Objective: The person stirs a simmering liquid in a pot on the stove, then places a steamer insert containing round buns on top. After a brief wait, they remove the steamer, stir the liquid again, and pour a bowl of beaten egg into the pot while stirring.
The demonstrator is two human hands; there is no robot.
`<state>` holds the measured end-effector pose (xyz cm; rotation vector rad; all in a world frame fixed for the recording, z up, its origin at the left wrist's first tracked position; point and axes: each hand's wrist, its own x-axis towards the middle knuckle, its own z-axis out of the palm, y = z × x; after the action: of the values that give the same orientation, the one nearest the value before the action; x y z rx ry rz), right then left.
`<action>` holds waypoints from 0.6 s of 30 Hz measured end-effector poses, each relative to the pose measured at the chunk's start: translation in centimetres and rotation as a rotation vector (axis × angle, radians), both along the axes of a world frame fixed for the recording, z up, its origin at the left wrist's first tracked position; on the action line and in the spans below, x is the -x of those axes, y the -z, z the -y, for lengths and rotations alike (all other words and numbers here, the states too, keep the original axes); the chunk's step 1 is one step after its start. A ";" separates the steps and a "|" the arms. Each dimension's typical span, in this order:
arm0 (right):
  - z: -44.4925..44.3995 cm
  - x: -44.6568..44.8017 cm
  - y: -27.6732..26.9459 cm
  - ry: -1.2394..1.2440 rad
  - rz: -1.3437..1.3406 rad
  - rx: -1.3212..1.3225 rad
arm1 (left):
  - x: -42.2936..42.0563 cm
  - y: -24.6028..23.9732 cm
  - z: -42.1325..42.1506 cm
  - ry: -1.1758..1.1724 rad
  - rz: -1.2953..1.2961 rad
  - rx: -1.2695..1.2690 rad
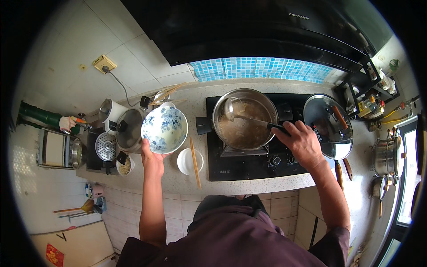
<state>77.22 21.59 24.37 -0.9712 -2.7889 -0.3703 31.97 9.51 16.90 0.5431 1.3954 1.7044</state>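
My left hand grips the rim of a white bowl with blue flowers, which is tilted so that its inside shows. No food is visible in it. My right hand is closed around the black handle of a steel ladle. The ladle's head is inside a steel stockpot on the left part of the gas hob, over brownish, bubbly liquid. Below and between the hands, a small white bowl stands on the counter with a pair of wooden chopsticks laid across it.
A glass pan lid lies at the right of the gas hob. Left of the flowered bowl stand a lidded pot and a bowl of pale shreds. The range hood hangs overhead. A spice rack fills the right corner.
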 end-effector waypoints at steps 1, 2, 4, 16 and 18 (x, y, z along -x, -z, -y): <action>-0.1 -0.3 0.0 0.034 0.042 -0.018 | 0.0 0.1 0.5 0.006 0.015 -0.010; -0.2 -0.6 0.0 0.044 0.023 -0.009 | 0.0 0.2 0.8 0.023 0.032 -0.042; 0.0 -1.1 0.1 0.076 0.005 0.017 | 0.1 0.4 1.3 0.015 0.052 -0.017; -0.7 -0.1 -0.4 0.062 -0.030 0.051 | 0.2 0.9 2.9 -0.026 0.041 0.040; -0.5 -0.5 -0.2 0.139 -0.099 0.091 | 0.2 0.9 3.2 -0.028 0.038 0.037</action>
<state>77.71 22.07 24.56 -1.1737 -2.6780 -0.2089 31.75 6.35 15.97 0.4703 1.4106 1.6996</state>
